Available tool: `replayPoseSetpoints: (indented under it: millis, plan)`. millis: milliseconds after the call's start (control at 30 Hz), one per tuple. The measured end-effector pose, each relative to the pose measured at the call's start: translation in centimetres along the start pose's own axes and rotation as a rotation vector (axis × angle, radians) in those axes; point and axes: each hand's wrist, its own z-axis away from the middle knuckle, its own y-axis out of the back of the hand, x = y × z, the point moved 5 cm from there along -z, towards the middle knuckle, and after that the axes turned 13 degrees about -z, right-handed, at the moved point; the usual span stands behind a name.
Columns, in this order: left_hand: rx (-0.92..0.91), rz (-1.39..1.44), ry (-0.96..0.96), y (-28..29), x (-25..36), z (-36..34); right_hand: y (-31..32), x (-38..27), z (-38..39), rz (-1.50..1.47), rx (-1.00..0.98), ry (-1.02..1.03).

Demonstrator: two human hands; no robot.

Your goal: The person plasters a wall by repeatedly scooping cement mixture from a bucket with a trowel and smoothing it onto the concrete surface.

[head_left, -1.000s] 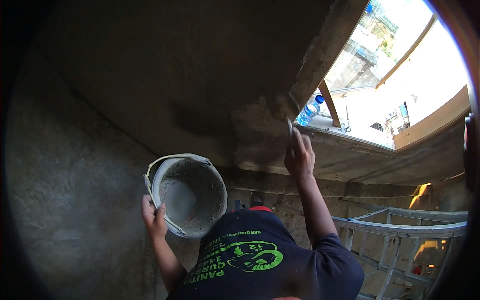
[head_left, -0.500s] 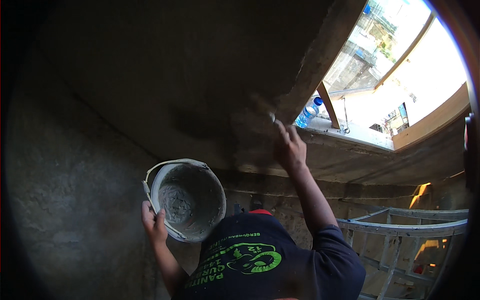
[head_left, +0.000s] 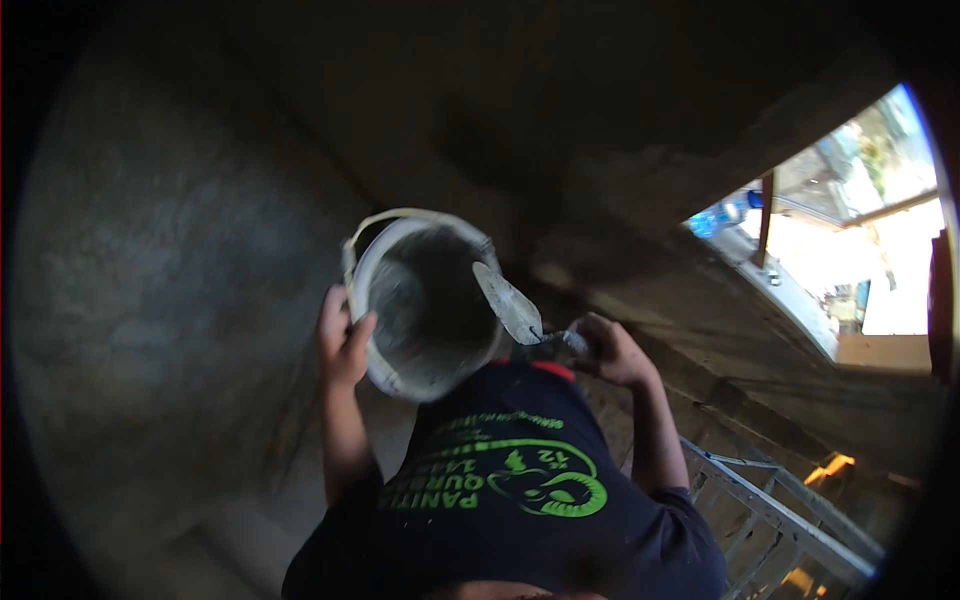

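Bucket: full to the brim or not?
Not full: looking into the bucket, its inner side shows far down. Cannot tell how much lies at the bottom; too blurred.

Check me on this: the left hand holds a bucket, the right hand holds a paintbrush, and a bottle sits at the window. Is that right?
Not quite: the right hand holds a trowel, not a paintbrush, as the head view shows. The left hand does hold a bucket, and a bottle sits at the window.
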Motion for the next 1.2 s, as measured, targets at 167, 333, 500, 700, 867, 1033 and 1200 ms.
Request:
replayPoseSetpoints:
  millis: [167,333,500,700,867,1033,1200]
  plan:
    - [-0.096,0.122,0.022,-1.4,1.6,-0.9,-5.3,-1.9,-4.5,-0.143,-0.207,0.008]
    - [-0.103,0.155,0.024,-1.4,2.1,-0.2,-9.2,-1.0,-7.0,-0.427,-0.275,-0.424]
    - [-0.095,0.173,0.034,-1.2,2.2,0.1,-10.0,-2.6,-6.8,-0.376,-0.186,-0.488]
    - [-0.140,0.152,0.009,-0.9,2.8,0.0,-9.5,-6.5,-10.0,0.401,-0.122,0.105]
    - [-0.172,0.118,-0.025,-1.2,3.2,-0.2,-9.2,-4.0,-13.3,0.488,-0.170,0.103]
    - [-0.173,0.073,-0.023,-0.7,2.8,0.4,-8.7,-4.9,-12.2,0.334,-0.407,-0.104]
    - [-0.138,0.093,-0.010,-0.8,2.9,0.7,-6.8,1.4,-12.1,-0.111,-0.633,0.174]
